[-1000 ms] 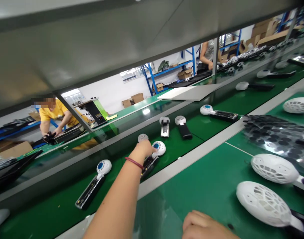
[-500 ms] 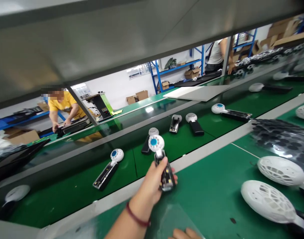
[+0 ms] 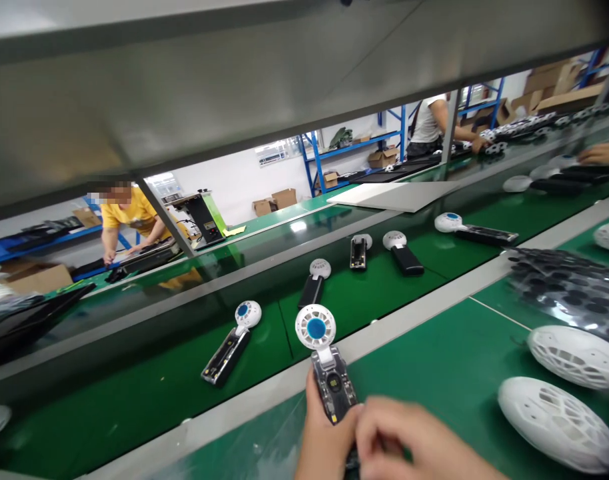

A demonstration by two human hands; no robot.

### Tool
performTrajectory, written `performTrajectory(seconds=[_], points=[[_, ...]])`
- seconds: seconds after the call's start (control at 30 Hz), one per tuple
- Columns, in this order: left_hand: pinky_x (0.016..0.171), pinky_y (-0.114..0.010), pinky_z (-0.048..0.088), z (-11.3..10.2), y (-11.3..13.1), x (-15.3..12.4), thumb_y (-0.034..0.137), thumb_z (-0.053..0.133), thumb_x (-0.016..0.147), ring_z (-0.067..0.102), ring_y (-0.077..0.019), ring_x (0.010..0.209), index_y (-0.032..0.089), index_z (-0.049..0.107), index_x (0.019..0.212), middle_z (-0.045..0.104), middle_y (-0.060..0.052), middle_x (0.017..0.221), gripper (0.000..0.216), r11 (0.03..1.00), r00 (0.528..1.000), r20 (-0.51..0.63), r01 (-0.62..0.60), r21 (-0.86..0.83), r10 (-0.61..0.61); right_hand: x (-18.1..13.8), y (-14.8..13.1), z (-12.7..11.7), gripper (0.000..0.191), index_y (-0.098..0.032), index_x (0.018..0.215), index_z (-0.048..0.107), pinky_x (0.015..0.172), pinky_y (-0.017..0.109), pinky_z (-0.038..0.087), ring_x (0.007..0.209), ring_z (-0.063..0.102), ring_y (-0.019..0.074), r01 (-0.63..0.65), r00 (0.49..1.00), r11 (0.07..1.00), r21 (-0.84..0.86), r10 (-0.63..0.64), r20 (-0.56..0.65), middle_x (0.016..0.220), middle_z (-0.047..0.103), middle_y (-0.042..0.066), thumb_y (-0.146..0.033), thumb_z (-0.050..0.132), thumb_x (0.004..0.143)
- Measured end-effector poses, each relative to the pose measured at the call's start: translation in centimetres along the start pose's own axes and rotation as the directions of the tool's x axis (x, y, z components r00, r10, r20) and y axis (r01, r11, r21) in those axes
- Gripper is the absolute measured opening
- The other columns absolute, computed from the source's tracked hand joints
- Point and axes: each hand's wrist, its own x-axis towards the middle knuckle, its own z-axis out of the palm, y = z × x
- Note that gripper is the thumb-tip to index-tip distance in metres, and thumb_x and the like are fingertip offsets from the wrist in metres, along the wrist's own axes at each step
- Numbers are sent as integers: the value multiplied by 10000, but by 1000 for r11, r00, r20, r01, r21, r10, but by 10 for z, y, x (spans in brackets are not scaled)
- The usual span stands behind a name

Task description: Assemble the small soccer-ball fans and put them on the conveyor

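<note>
The left grip (image 3: 327,437) is wrapped closed around the black handle (image 3: 334,387) of a white-headed device (image 3: 326,358); the head (image 3: 316,327) stands clear ahead of it. The right grip (image 3: 409,430), curled, blurred and cut off below, hides much of the handle's lower end; whether it pinches anything, I cannot tell.

Bench (image 3: 444,360) open right of hands (image 3: 404,433); white mesh heads (image 3: 559,427) obstruct beyond.

Held with its white vented head (image 3: 315,327) pointing away from me, a handheld device (image 3: 327,365) bares its clear-and-black innards (image 3: 336,393).
</note>
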Motion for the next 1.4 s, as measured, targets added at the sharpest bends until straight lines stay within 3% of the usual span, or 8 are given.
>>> performTrajectory(seconds=[0.1,0.17,0.4,0.9,1.17,1.27,1.4], points=[[879,-347,386,2,0,-4,217,704,495,531,-285,1037,161,318,1210,568,-142,1119,815,980,992,-57,-98,173,109,24,4,-17,147,-171,726,586,597,200,464,672,596,118,-148,981,979,137,163,-106,704,629,-30,-92,490,804],[908,-344,352,5,4,-7,198,657,493,482,-297,1105,135,303,1240,523,-161,1198,829,967,991,-92,-67,248,92,33,5,-21,158,-186,700,590,627,210,442,698,583,128,-180,967,971,154,204,-152,714,627,-30,-77,496,765],[893,-362,361,15,17,-13,212,592,495,501,-308,1079,68,241,1261,515,-207,1201,855,955,996,-59,-45,295,66,32,7,-13,185,-209,706,602,673,234,419,750,561,138,-148,969,987,68,158,-188,768,601,-19,-72,495,769],[896,-336,371,13,7,-10,156,612,467,498,-295,1086,127,366,1208,561,-145,1146,781,955,985,-107,-104,277,138,33,5,-14,234,-214,723,611,687,250,441,777,541,152,-51,984,993,-103,33,-172,757,594,-11,-29,486,795],[868,-357,385,13,10,-11,248,638,522,524,-300,1042,95,314,1245,556,-174,1147,807,947,992,-91,-59,316,92,27,8,-10,213,-192,804,645,725,285,444,829,517,178,36,982,985,-167,-66,-177,820,590,29,-54,484,821],[881,-348,375,8,7,-9,285,649,559,529,-286,1041,125,316,1245,557,-156,1157,779,965,994,-79,-50,256,72,18,12,-5,253,-228,960,635,746,323,448,851,510,189,41,982,982,-185,-74,-176,892,572,39,-100,450,842],[872,-332,387,1,2,-5,293,659,557,532,-276,1063,194,318,1237,590,-114,1132,768,998,998,-62,9,-55,-13,9,14,2,356,-303,1113,573,800,334,456,906,522,186,-32,989,996,-81,20,-144,1006,532,40,-130,441,832]])
